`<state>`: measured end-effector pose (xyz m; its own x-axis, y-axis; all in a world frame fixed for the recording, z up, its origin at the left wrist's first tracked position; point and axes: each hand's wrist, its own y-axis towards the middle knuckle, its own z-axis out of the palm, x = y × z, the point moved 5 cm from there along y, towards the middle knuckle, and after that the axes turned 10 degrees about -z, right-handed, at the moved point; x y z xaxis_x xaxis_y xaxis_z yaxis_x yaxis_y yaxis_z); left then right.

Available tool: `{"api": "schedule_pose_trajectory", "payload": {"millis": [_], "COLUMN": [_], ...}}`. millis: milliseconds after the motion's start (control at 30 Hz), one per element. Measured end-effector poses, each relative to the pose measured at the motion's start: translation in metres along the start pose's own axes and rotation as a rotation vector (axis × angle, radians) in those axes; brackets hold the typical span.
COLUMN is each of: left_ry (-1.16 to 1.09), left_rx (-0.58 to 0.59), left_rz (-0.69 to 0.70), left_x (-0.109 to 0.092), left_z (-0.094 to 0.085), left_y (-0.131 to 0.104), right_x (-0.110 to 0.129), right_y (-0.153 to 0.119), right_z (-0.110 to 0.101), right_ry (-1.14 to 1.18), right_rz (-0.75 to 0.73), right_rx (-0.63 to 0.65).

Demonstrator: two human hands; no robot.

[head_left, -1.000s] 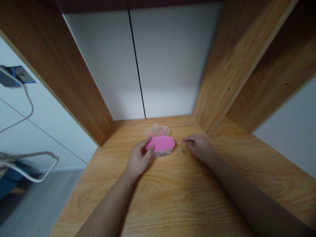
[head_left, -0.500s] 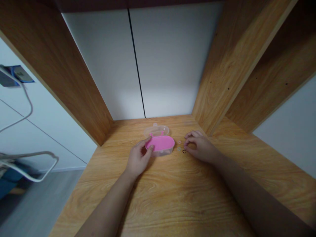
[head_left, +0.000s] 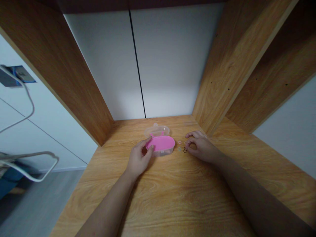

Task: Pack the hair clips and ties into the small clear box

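Note:
A small clear plastic box (head_left: pixel 167 151) with a pink oval inside stands on the wooden surface, its clear lid (head_left: pixel 158 130) swung back behind it. My left hand (head_left: pixel 139 156) grips the box's left end, thumb and fingers on the rim. To the right of the box, my right hand (head_left: pixel 198 144) is closed in a pinch. At its fingertips is a small dark ring-shaped band (head_left: pixel 185 148), touching or overlapping another dark loop just below. A pinkish ring (head_left: pixel 179 142) and a pale ring (head_left: pixel 179 149) lie between the box and that hand.
Wooden side panels (head_left: pixel 217 82) rise on both sides of the wooden surface (head_left: pixel 158 197), with a white back panel (head_left: pixel 111 65) behind. Off to the left, beyond the edge, are white cables (head_left: pixel 29 98) and a grey floor (head_left: pixel 56 191).
A second dark loop now shows at my right fingertips, where one dark ring was seen before. The right hand has barely shifted. My left hand stays on the box.

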<state>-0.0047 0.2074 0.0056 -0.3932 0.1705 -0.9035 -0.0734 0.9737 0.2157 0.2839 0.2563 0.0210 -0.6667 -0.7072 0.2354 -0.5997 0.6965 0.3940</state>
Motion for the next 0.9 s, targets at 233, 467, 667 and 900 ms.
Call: {"api": "schedule_pose_trajectory", "payload": {"millis": [233, 467, 667, 900], "left_ry": [0.010, 0.026, 0.005, 0.041], "left_rx": [-0.012, -0.001, -0.002, -0.029], "left_rz": [-0.004, 0.001, -0.004, 0.019], "left_x": [0.000, -0.002, 0.000, -0.006], "left_z": [-0.001, -0.001, 0.000, -0.003], "left_y": [0.000, 0.000, 0.001, -0.001], "right_x": [0.007, 0.010, 0.011, 0.011], "right_y": [0.000, 0.001, 0.001, 0.001], "right_z": [-0.004, -0.002, -0.002, -0.003], "right_ry": [0.020, 0.042, 0.038, 0.013], "right_rz": [-0.013, -0.020, -0.019, 0.001], "right_rx": [0.035, 0.042, 0.057, 0.047]}}
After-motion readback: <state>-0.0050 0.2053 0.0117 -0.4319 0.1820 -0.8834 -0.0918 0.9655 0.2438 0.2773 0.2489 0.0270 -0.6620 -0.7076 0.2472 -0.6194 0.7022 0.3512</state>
